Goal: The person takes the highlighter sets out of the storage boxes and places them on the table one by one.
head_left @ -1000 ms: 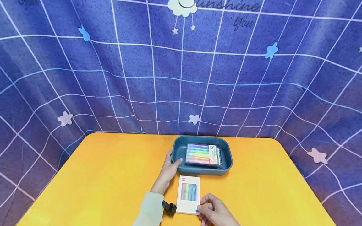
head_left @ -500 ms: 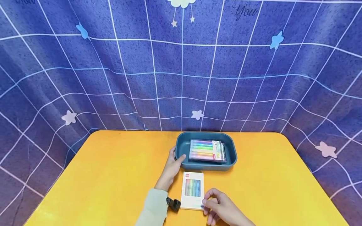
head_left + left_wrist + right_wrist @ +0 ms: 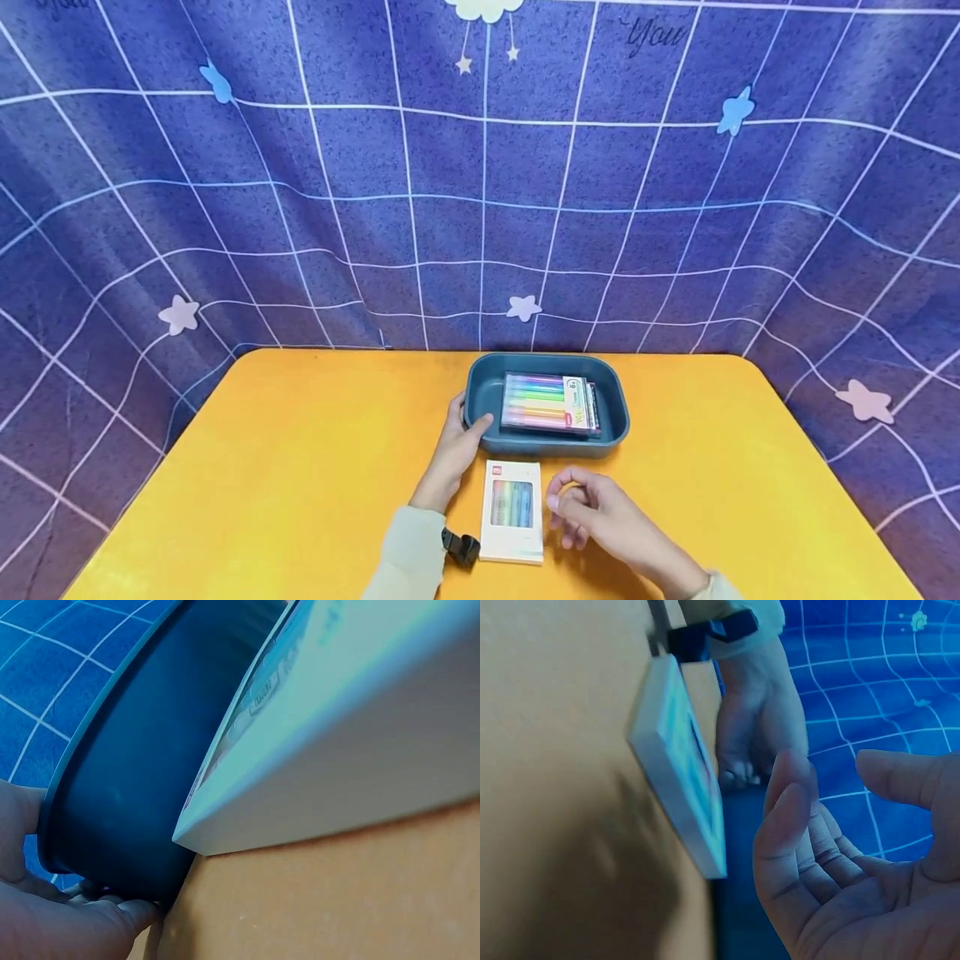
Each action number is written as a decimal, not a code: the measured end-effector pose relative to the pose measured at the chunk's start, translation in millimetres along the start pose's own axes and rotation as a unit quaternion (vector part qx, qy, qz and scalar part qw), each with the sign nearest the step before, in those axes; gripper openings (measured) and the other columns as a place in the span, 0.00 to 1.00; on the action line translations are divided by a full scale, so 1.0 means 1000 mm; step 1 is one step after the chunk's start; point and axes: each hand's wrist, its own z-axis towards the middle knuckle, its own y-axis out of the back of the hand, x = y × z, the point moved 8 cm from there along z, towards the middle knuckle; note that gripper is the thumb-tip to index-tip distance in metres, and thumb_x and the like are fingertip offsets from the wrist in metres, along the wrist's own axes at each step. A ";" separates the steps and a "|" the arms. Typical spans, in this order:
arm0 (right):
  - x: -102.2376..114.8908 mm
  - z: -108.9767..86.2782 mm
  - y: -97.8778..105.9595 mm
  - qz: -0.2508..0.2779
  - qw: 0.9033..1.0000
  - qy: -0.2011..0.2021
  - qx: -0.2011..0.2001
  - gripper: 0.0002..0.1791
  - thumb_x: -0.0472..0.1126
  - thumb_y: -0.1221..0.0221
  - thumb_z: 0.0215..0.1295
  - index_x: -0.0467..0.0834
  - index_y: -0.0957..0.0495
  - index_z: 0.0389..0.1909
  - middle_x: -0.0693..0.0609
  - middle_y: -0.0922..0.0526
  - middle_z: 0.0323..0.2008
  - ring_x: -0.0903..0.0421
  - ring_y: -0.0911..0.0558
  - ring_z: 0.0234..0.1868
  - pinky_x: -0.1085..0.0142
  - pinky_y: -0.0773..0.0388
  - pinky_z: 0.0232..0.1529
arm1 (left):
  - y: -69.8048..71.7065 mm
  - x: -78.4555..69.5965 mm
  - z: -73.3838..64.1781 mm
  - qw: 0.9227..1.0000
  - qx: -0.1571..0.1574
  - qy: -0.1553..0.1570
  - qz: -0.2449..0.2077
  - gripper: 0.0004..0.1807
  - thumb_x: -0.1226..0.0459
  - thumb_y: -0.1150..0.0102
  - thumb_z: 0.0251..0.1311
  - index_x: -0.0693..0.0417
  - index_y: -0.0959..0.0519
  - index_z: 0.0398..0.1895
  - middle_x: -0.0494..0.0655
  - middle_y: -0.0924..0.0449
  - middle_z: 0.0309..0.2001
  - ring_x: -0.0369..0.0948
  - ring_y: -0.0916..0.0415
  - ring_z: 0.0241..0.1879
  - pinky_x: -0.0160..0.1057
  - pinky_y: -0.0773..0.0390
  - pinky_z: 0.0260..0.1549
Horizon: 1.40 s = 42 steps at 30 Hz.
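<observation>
A dark teal plastic bin (image 3: 547, 449) sits toward the back of the table. My left hand (image 3: 454, 443) grips its left end, with the thumb over the rim and the fingers outside; the left wrist view shows the bin's wall (image 3: 120, 787) close up. Inside lies a clear pack of rainbow-coloured pens (image 3: 534, 401), on top of another pack mostly hidden beneath it. In front of the bin lies a white box (image 3: 512, 543) whose window shows coloured pens. Beside its right edge, my right hand (image 3: 600, 515) holds nothing, its fingers loosely bent and apart from the thumb.
The yellow table (image 3: 322, 458) extends to both sides of the bin. Behind it hangs a blue curtain (image 3: 420, 208) with a white grid and stars. A black wrist mount (image 3: 461, 547) on my left forearm is close to the white box's lower left corner.
My right hand has come off the white box's lower right corner and moved forward beside its right edge. My left hand keeps its grip on the bin. The head view has shifted slightly.
</observation>
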 end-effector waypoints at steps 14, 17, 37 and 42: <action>0.037 0.026 0.028 -0.067 0.995 0.056 -0.050 0.12 0.37 0.43 0.71 0.30 0.27 0.44 0.44 0.20 0.31 0.60 0.22 0.25 0.69 0.22 0.26 | 0.001 0.000 -0.001 1.000 -0.005 0.012 0.003 0.35 0.62 0.48 0.74 0.49 0.50 0.79 0.58 0.45 0.79 0.57 0.51 0.80 0.65 0.54 0.77; 0.038 0.027 0.032 -0.076 0.994 0.058 -0.057 0.11 0.36 0.43 0.71 0.30 0.27 0.44 0.42 0.20 0.31 0.60 0.22 0.25 0.69 0.22 0.26 | 0.000 0.001 -0.002 1.000 -0.005 0.013 0.002 0.35 0.63 0.48 0.74 0.49 0.50 0.79 0.58 0.45 0.79 0.57 0.51 0.80 0.65 0.53 0.77; 0.035 0.046 0.044 -0.132 0.985 0.050 -0.097 0.08 0.36 0.42 0.70 0.34 0.25 0.42 0.37 0.20 0.31 0.58 0.22 0.24 0.70 0.24 0.24 | 0.001 -0.001 0.000 1.000 -0.009 0.012 0.011 0.34 0.63 0.49 0.74 0.50 0.48 0.78 0.58 0.45 0.79 0.57 0.48 0.79 0.65 0.51 0.77; 0.031 0.051 0.041 -0.150 0.983 0.053 -0.090 0.06 0.36 0.41 0.70 0.36 0.24 0.40 0.36 0.20 0.31 0.57 0.23 0.23 0.71 0.26 0.24 | 0.001 -0.001 -0.001 1.000 -0.006 0.016 0.010 0.34 0.62 0.49 0.74 0.49 0.49 0.79 0.58 0.46 0.79 0.57 0.48 0.78 0.65 0.51 0.76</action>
